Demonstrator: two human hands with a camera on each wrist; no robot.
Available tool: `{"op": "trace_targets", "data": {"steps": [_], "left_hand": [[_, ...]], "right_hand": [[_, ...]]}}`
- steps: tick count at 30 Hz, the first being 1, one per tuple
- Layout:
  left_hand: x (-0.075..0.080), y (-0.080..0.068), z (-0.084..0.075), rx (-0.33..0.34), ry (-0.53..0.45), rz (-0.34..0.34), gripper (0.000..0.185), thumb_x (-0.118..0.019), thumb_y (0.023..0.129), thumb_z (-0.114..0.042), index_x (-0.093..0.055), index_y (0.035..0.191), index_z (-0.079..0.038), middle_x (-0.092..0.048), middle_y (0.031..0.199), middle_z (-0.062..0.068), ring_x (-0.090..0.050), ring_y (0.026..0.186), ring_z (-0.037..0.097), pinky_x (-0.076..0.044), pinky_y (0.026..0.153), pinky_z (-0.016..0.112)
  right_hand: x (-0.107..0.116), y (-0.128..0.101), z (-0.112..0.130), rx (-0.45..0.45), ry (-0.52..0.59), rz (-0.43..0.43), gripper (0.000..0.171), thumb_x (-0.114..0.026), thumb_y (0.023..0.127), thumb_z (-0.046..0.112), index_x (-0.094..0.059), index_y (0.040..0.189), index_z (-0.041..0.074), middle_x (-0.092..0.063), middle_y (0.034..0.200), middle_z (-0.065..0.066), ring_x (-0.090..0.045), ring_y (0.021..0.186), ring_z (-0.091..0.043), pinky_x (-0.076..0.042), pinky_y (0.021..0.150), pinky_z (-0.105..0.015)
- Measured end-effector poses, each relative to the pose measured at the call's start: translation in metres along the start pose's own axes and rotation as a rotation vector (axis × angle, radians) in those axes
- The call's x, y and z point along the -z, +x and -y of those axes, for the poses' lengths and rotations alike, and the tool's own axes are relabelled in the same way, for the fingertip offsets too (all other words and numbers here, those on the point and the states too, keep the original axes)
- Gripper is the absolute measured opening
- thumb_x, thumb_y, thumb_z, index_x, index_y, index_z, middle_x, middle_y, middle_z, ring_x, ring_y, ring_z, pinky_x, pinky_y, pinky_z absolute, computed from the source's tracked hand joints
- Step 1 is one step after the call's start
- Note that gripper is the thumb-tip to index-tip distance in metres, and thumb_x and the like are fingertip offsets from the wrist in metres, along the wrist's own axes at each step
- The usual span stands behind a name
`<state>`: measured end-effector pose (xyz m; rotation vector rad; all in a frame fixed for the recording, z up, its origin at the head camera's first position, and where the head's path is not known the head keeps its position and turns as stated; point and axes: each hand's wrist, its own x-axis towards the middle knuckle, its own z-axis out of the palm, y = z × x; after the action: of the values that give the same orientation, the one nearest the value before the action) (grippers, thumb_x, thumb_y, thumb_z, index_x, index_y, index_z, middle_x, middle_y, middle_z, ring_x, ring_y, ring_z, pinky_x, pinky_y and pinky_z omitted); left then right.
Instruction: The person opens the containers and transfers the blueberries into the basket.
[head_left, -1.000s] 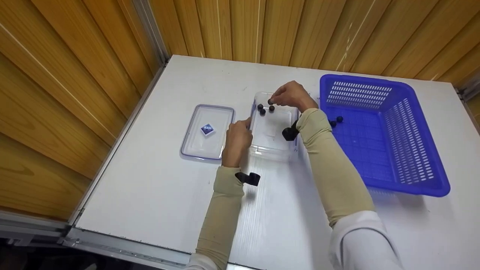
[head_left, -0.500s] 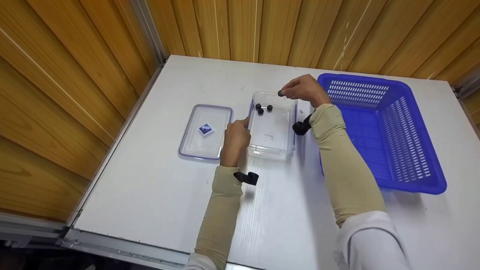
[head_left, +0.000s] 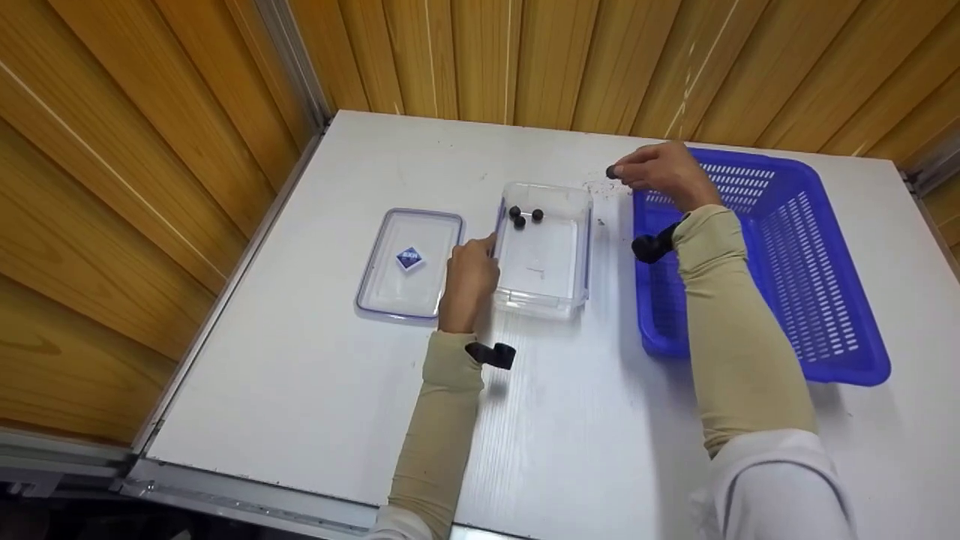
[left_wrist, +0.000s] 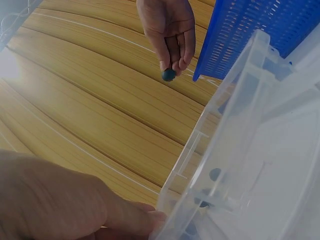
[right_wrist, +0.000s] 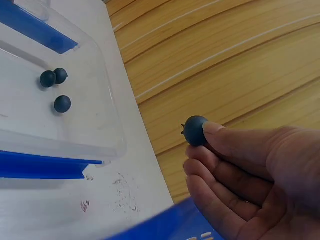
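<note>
My right hand (head_left: 664,172) pinches a dark blueberry (right_wrist: 196,131) between thumb and fingertips, its small crown pointing outward. The hand is raised over the far left corner of the blue basket (head_left: 855,300). Three more blueberries (right_wrist: 62,104) lie at the far end of a clear plastic box (head_left: 547,307), two of them side by side. At the box's left side, my left hand (head_left: 472,277) grips the wall with curled fingers. In the left wrist view, the left thumb and fingers (left_wrist: 125,217) meet the box's edge. The right forearm hides part of the basket floor.
A clear lid (head_left: 379,289) with a blue rim lies left of the box, bearing a blue-and-white diamond label (head_left: 410,259). Wood-patterned panels (head_left: 480,60) close off the back and left of the white table (head_left: 300,390). Dark specks mark the table between box and basket.
My right hand has risen from inside the box with the blueberry and moved right, to over the basket's corner. The left hand has stayed at the box's side.
</note>
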<state>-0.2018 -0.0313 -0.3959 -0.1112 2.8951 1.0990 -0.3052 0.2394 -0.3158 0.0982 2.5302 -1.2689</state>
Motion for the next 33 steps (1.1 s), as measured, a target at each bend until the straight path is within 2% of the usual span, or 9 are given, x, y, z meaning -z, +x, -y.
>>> {"op": "trace_targets", "data": {"steps": [2,4,7,10,15,20,28,33], "left_hand": [[0.000,0.000,0.000,-0.006,0.006,-0.002,0.046,-0.048,0.093,-0.004,-0.054,0.136,-0.016,-0.059,0.132,0.012,-0.057,0.117,0.037,-0.048,0.095,0.047],[0.000,0.000,0.001,-0.008,0.007,-0.003,0.045,-0.049,0.092,-0.004,-0.055,0.136,-0.016,-0.060,0.131,0.013,-0.057,0.117,0.038,-0.047,0.095,0.048],[0.001,0.000,0.002,-0.011,0.005,-0.005,0.045,-0.050,0.092,-0.004,-0.055,0.135,-0.015,-0.060,0.131,0.013,-0.057,0.118,0.037,-0.047,0.096,0.047],[0.001,0.000,0.003,-0.015,-0.003,-0.008,0.044,-0.050,0.092,-0.004,-0.056,0.135,-0.015,-0.061,0.130,0.013,-0.057,0.118,0.036,-0.046,0.097,0.047],[0.002,-0.001,0.006,-0.024,-0.014,-0.010,0.043,-0.051,0.092,-0.004,-0.057,0.134,-0.015,-0.062,0.127,0.012,-0.058,0.117,0.036,-0.046,0.096,0.047],[0.002,0.000,0.006,-0.028,0.005,-0.014,0.044,-0.051,0.092,-0.006,-0.056,0.135,-0.015,-0.061,0.129,0.013,-0.057,0.118,0.036,-0.047,0.096,0.047],[0.004,0.000,0.007,-0.029,0.015,-0.011,0.044,-0.049,0.093,-0.006,-0.055,0.136,-0.014,-0.060,0.131,0.012,-0.056,0.120,0.036,-0.046,0.097,0.047],[0.006,0.000,0.005,-0.016,0.014,-0.006,0.043,-0.050,0.094,-0.006,-0.054,0.136,-0.014,-0.059,0.132,0.012,-0.055,0.121,0.036,-0.045,0.098,0.046]], "right_hand": [[0.007,-0.002,-0.006,0.005,0.033,-0.013,0.047,-0.064,0.092,0.027,-0.056,0.131,0.002,-0.062,0.126,-0.010,-0.059,0.111,-0.019,-0.041,0.106,-0.039],[0.014,-0.003,-0.012,0.018,0.068,-0.026,0.050,-0.066,0.090,0.026,-0.055,0.131,0.000,-0.066,0.116,-0.005,-0.061,0.107,-0.016,-0.045,0.101,-0.032],[0.021,-0.005,-0.021,0.040,0.121,-0.048,0.049,-0.067,0.089,0.023,-0.056,0.129,-0.004,-0.069,0.100,0.004,-0.064,0.099,-0.012,-0.051,0.087,-0.020],[0.025,-0.006,-0.029,0.062,0.171,-0.065,0.044,-0.069,0.088,0.019,-0.059,0.124,-0.005,-0.069,0.089,0.009,-0.065,0.089,-0.006,-0.052,0.074,-0.014],[0.030,-0.008,-0.040,0.076,0.268,-0.090,0.028,-0.069,0.087,0.012,-0.066,0.112,-0.001,-0.070,0.080,0.010,-0.067,0.077,-0.002,-0.053,0.070,-0.015],[0.036,-0.007,-0.056,0.042,0.281,-0.113,0.013,-0.070,0.086,0.012,-0.071,0.099,0.008,-0.070,0.076,0.012,-0.067,0.074,0.000,-0.054,0.070,-0.017],[0.041,-0.011,-0.088,-0.048,0.237,-0.087,0.006,-0.068,0.088,0.015,-0.073,0.089,0.017,-0.069,0.071,0.014,-0.066,0.071,0.000,-0.053,0.067,-0.016],[0.043,-0.017,-0.106,-0.109,0.202,-0.057,0.012,-0.068,0.088,0.016,-0.074,0.079,0.023,-0.069,0.070,0.015,-0.065,0.070,-0.001,-0.053,0.068,-0.018]]}}
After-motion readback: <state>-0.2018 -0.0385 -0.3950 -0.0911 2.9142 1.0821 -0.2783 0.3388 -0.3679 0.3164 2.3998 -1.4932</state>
